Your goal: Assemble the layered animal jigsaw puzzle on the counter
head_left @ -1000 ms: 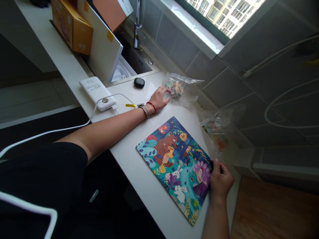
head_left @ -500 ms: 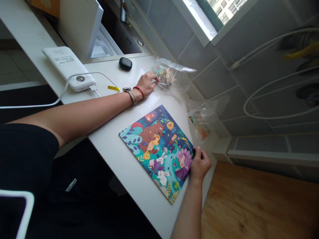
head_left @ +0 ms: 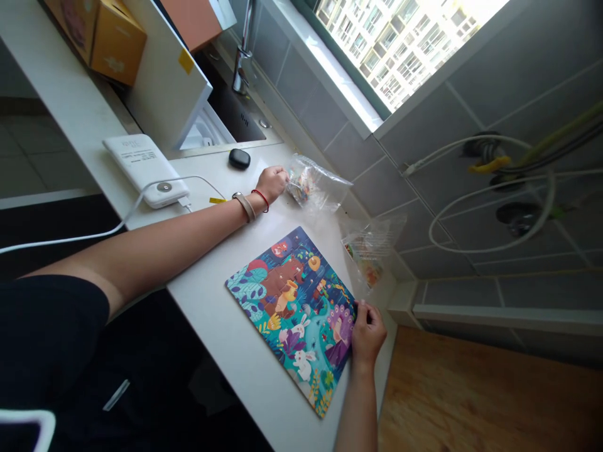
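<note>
A jigsaw puzzle (head_left: 292, 314) with a colourful animal picture of a bear, rabbits and a peacock lies flat on the white counter, its pieces joined. My right hand (head_left: 369, 333) is closed at its right edge, thumb and fingers pinching the border. Farther back, my left hand (head_left: 274, 183) is closed on the near edge of a clear plastic bag (head_left: 308, 187) that holds small colourful pieces; its fingertips are partly hidden. A second clear bag (head_left: 372, 257) with coloured contents rests by the wall, beyond the puzzle and near my right hand.
A white power bank (head_left: 144, 166) with a cable and a black earbud case (head_left: 239, 159) lie left of my left hand. Behind them are a sink (head_left: 235, 116), a white box panel (head_left: 164, 81) and an orange box (head_left: 117, 44). A tiled wall borders the counter.
The head view has shifted upward, showing more of the window and boxes. The bag at my left hand has changed shape slightly. My right hand stays at the puzzle's edge.
</note>
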{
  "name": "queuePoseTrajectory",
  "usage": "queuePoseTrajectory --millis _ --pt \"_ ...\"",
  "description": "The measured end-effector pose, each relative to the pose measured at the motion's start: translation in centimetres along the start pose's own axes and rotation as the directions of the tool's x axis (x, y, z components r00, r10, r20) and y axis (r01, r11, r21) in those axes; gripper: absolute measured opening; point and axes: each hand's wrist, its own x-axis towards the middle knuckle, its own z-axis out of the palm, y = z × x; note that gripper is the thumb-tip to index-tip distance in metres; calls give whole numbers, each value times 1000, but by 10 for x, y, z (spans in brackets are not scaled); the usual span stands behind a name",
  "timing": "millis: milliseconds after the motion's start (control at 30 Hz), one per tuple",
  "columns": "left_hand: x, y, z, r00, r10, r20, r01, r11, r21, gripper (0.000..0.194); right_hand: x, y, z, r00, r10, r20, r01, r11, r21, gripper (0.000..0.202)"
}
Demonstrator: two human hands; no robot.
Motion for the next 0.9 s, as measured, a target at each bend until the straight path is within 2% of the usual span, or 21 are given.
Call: queuePoseTrajectory --millis 100,200,333,400,467,500,567,633,733,900 --pt "-1 -1 1 998 -70 11 70 995 -66 6 0 -9 0 999 -35 -3 35 999 -35 50" --pt "-2 -1 2 992 -125 12 125 985 -115 6 6 -31 6 997 -79 20 80 995 -54 43" --pt "-2 -2 3 985 -173 7 172 973 -153 11 33 -76 32 978 -91 188 79 994 72 44" --pt "-1 -2 3 982 -187 -1 185 969 -162 12 51 -97 49 970 -86 225 63 992 110 46" --pt "-1 -3 4 981 -191 -9 187 968 -166 13 66 -114 66 966 -43 255 2 987 159 50" --pt "-1 -4 4 982 -190 -13 185 969 -166 13 71 -122 74 953 15 302 -84 973 216 52" --pt "-1 -6 5 983 -182 -22 176 970 -165 15 78 -132 88 911 105 398 -246 915 321 54" --pt "0 -9 6 985 -170 -31 163 973 -161 17 81 -139 103 884 153 441 -355 835 421 51" --pt "0 -14 8 988 -148 -44 140 979 -147 19 92 -144 126 894 187 406 -393 762 515 48" --pt "0 -17 7 992 -117 -44 111 986 -125 19 129 -152 160 913 176 368 -368 743 558 41"
